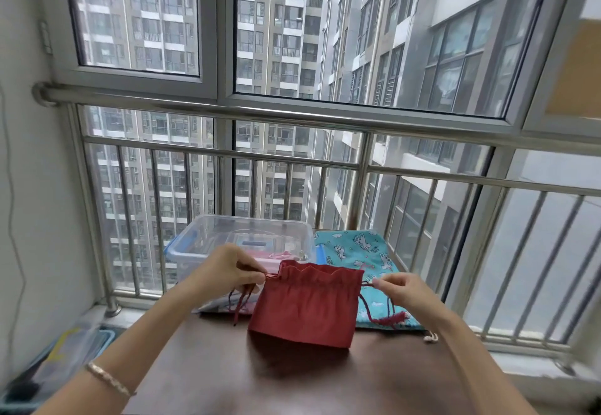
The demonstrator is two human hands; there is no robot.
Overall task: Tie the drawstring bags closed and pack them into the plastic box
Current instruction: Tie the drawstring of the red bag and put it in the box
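Note:
A dark red drawstring bag (305, 305) hangs above the brown table (292, 379), its mouth gathered into pleats. My left hand (224, 269) pinches the red cord at the bag's left side; loose cord ends dangle below it. My right hand (401, 287) pinches the cord at the right side, with a looped cord and tassel hanging under it. Behind the bag stands the clear plastic box (240, 235) with blue latches, something pink lying inside. A turquoise cartoon-print bag (354, 252) lies flat to the box's right.
A steel railing (292, 157) and windows close off the far side just behind the table. A pale patterned bag (216, 305) lies under the box's front edge. Plastic crates (65, 352) sit on the floor at the left. A small cream cord end (431, 337) rests by the turquoise bag.

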